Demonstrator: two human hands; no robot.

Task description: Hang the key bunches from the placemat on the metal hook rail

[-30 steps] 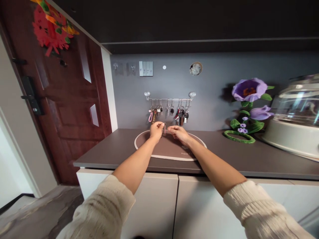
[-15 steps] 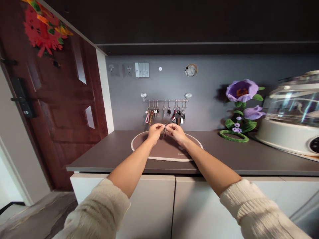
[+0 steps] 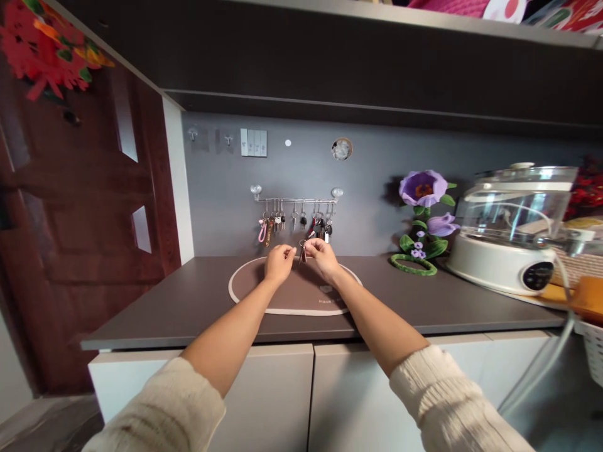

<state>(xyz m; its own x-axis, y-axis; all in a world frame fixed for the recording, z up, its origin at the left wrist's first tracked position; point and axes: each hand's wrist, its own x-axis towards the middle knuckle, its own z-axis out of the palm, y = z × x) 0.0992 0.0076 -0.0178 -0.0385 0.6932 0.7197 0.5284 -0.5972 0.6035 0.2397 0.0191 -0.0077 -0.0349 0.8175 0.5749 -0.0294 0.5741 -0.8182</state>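
Note:
Both arms reach out over a dark counter (image 3: pixel 188 301). My right hand (image 3: pixel 321 256) pinches a small key on a ring (image 3: pixel 303 250), which hangs between the two hands. My left hand (image 3: pixel 278 262) is closed in a pinch just left of the key; what its fingertips hold is too small to make out. Under the hands lies an oval brown mat (image 3: pixel 292 294) with a pale rim. Behind them a metal rail (image 3: pixel 296 199) on the grey wall carries several hanging key bunches (image 3: pixel 301 223).
A dark red door (image 3: pixel 70 207) stands at the left. A purple flower ornament (image 3: pixel 423 213) and a white cooker with a clear lid (image 3: pixel 509 235) sit on the counter's right. White cabinet doors (image 3: pixel 292 389) are below, a dark shelf above.
The view has swung right and up, so the door slid left and the cooker came fully into view. The hands stay close together around the key, which now hangs from my right hand.

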